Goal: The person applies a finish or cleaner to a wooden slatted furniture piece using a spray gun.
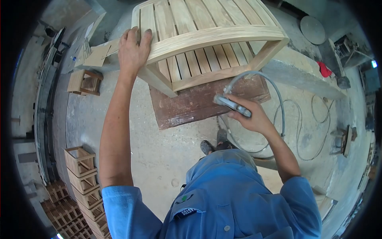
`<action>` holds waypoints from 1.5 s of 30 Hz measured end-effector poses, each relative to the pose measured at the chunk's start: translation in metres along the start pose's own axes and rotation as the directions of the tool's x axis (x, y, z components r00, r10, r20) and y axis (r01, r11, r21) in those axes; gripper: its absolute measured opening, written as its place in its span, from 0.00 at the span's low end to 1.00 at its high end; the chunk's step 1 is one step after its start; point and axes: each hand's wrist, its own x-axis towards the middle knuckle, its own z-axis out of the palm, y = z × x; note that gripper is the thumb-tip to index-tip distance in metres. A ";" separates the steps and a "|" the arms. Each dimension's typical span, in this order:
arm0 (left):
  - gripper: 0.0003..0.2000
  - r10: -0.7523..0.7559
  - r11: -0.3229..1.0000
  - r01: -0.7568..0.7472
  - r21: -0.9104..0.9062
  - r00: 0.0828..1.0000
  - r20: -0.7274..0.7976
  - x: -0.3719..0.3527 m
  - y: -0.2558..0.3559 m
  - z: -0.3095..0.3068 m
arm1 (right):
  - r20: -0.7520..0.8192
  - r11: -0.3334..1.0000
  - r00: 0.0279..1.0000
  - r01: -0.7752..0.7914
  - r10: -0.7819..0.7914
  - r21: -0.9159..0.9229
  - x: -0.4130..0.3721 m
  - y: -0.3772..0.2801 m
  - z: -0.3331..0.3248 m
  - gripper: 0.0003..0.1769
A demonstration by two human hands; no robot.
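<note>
A slatted wooden stool [215, 38] with a lower slatted shelf stands on a brown board [191, 107]. My left hand [134, 49] lies over the stool's left front corner, its fingers bent over the top edge and holding it. My right hand [250, 113] is wrapped round a grey metal air gun [231, 104], just below the stool's lower front rail. A grey hose [278, 85] runs from the air gun, loops up and curves down to the right. The gun's nozzle end points left and is slightly blurred.
A small slatted stool [84, 83] stands on the floor at the left. Stacked wooden frames [85, 183] rise at the lower left. A concrete ledge [306, 75] with a red cloth [324, 69] runs along the right. Hose coils [298, 119] lie on the floor.
</note>
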 end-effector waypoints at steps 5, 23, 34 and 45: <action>0.35 -0.038 0.999 0.039 0.036 0.999 -0.038 -0.002 0.004 -0.001 | -0.069 0.990 0.993 0.093 -0.100 -0.102 0.052 0.011 0.011 0.29; 0.35 -0.170 0.984 0.173 0.051 0.983 -0.067 -0.007 0.015 -0.008 | 0.112 0.977 0.982 0.168 -0.154 -0.130 0.067 0.035 0.017 0.29; 0.35 -0.172 0.984 0.175 0.040 0.983 -0.072 -0.006 0.013 -0.008 | -0.092 0.964 0.985 0.120 -0.146 -0.237 0.111 0.026 -0.006 0.28; 0.37 -0.197 0.979 0.200 0.042 0.978 -0.070 -0.006 0.012 -0.008 | -0.184 0.916 0.944 0.198 -0.274 -0.350 0.121 0.043 -0.017 0.27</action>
